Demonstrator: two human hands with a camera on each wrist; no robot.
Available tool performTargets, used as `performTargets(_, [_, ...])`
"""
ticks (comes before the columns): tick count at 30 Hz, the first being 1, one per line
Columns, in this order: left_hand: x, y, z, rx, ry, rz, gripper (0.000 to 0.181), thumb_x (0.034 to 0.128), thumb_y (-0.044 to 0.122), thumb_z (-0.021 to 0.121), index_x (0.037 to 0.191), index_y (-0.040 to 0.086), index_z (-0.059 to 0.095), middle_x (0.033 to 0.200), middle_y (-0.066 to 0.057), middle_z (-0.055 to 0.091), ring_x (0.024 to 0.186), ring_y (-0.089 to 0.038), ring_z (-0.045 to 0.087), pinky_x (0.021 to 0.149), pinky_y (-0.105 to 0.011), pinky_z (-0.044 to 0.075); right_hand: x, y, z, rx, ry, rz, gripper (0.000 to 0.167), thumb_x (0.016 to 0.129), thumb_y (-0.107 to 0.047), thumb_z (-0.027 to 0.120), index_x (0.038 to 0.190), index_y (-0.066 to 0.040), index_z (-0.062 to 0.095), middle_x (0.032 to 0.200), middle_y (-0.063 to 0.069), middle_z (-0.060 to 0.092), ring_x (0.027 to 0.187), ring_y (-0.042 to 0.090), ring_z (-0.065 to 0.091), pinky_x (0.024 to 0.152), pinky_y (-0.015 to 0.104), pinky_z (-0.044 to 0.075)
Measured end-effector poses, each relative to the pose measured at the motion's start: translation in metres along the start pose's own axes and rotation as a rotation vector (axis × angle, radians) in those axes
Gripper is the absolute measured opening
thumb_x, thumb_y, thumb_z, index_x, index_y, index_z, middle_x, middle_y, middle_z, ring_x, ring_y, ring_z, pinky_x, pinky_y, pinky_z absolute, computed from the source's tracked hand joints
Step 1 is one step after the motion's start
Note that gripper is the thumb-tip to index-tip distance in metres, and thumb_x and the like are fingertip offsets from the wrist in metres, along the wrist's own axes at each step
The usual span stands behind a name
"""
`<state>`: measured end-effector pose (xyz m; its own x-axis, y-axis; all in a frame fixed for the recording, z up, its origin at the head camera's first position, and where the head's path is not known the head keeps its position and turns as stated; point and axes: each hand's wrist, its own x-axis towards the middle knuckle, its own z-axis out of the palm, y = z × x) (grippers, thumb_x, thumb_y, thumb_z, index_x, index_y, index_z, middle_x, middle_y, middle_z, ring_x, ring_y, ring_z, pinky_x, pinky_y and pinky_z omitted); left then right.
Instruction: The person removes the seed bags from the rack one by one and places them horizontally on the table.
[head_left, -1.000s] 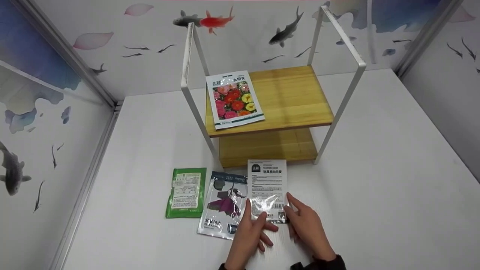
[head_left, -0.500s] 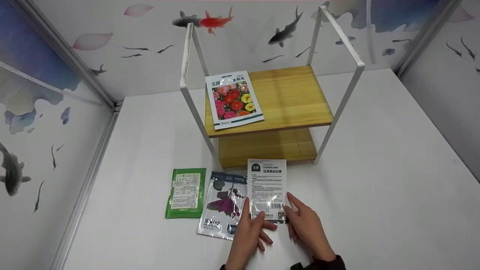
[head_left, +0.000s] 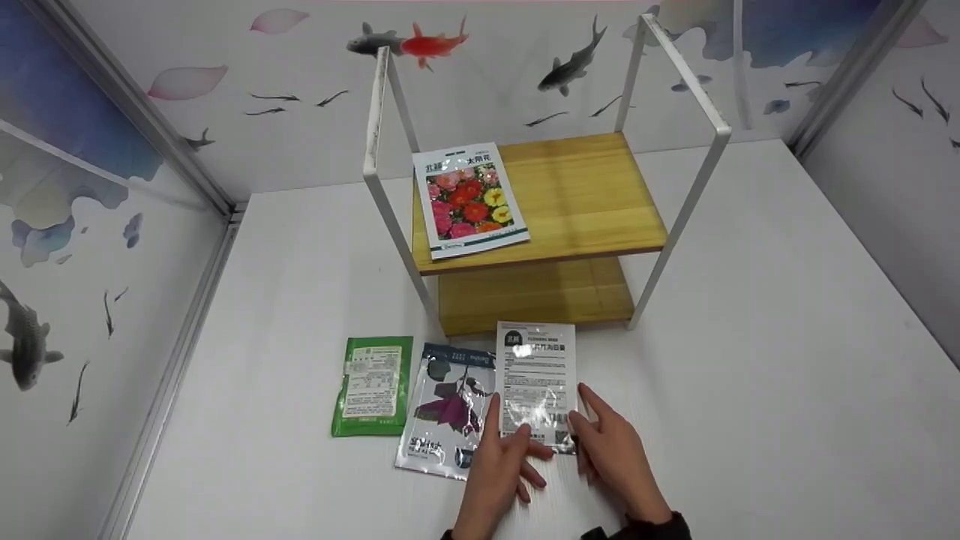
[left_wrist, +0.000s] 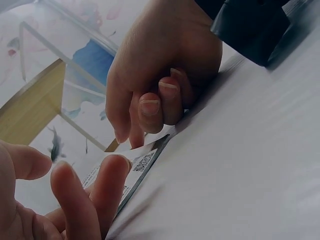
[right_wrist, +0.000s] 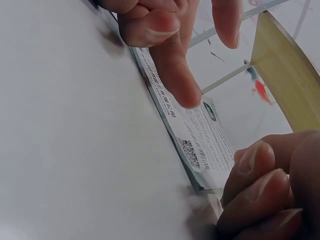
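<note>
A white seed packet, its printed back with a barcode facing up, is between both hands and tilted, its lower edge close to the table. At its lower left, my left hand holds it, the thumb over the front and the index finger along the side. My right hand pinches the right edge near the lower corner. In the right wrist view, the right fingers are curled beside that corner. A silver packet with a purple flower lies just left of the hands, and a green packet farther left.
Behind the hands stands a two-tier wooden shelf with white metal frames. On its upper board lies a flower seed packet. White walls with painted fish enclose the white table.
The white packet has shifted slightly down and right in the head view, and its tilt and glare have changed. Both hands have stayed nearly in place.
</note>
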<state>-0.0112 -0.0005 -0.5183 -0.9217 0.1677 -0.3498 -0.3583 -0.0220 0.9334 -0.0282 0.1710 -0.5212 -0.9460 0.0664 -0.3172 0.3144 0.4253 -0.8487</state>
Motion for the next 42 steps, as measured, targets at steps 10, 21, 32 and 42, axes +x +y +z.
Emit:
performTargets(10, [-0.016,0.015,0.001,0.040,-0.092,0.172,0.044,0.0943,0.023,0.045,0.136,0.012,0.035,0.083,-0.009,0.067,0.059,-0.042,0.058,0.036,-0.031,0.044,0.000,0.000,0.004,0.080,0.085,0.037,0.041,0.090,-0.028,0.051,0.130,-0.026,0.044,0.059,0.005,0.057,0.043,0.018,0.048,0.039,0.030,0.041])
performTargets(21, [-0.023,0.015,-0.001,0.078,-0.169,0.468,0.031,0.0931,0.007,0.043,0.123,0.010,0.051,0.079,-0.008,0.066,0.053,-0.036,0.057,0.035,-0.037,0.044,-0.002,0.005,0.001,0.232,0.182,-0.129,0.033,0.089,-0.033,0.053,0.122,-0.031,0.051,0.072,0.007,0.060,0.057,0.022,0.053,0.049,0.030,0.045])
performTargets(32, [-0.026,0.021,0.000,0.291,-0.011,0.929,0.030,0.0824,-0.003,0.051,0.112,0.002,0.057,0.090,-0.008,0.064,0.079,-0.018,0.060,0.058,-0.023,0.049,-0.002,0.006,-0.002,0.076,0.356,-0.341,0.037,0.088,-0.034,0.055,0.123,-0.022,0.053,0.108,-0.010,0.058,0.093,0.003,0.054,0.071,0.027,0.048])
performTargets(42, [-0.010,0.003,-0.003,0.533,0.170,1.004,0.037,0.0835,0.018,0.055,0.120,0.012,0.056,0.122,-0.001,0.054,0.115,-0.021,0.046,0.097,-0.033,0.032,-0.003,0.002,-0.001,0.007,0.352,-0.458,0.043,0.087,-0.021,0.058,0.129,-0.018,0.048,0.130,-0.005,0.047,0.116,0.009,0.043,0.090,0.026,0.038])
